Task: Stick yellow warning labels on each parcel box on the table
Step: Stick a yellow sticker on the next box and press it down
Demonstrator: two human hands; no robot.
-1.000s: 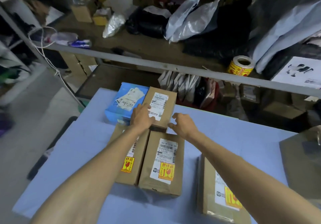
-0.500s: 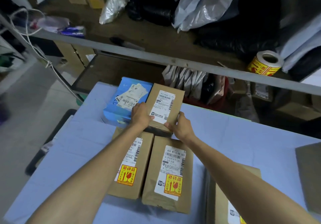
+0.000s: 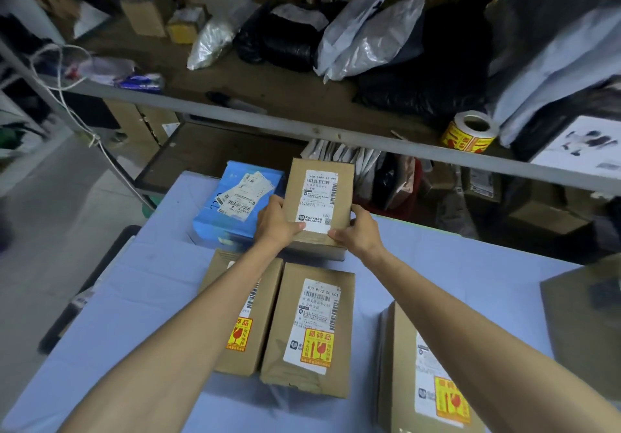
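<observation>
Bare forearms and hands [image 3: 279, 227], sleeveless.

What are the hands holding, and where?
Both hands, left and right, grip one brown cardboard parcel box by its near end, one on each side edge.

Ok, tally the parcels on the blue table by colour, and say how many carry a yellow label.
Brown boxes: 4: one held, two side by side, one at right.
Blue parcel: 1
Total: 5
With a yellow label: 3
The dark-lit box at the far right edge is not counted.
</observation>
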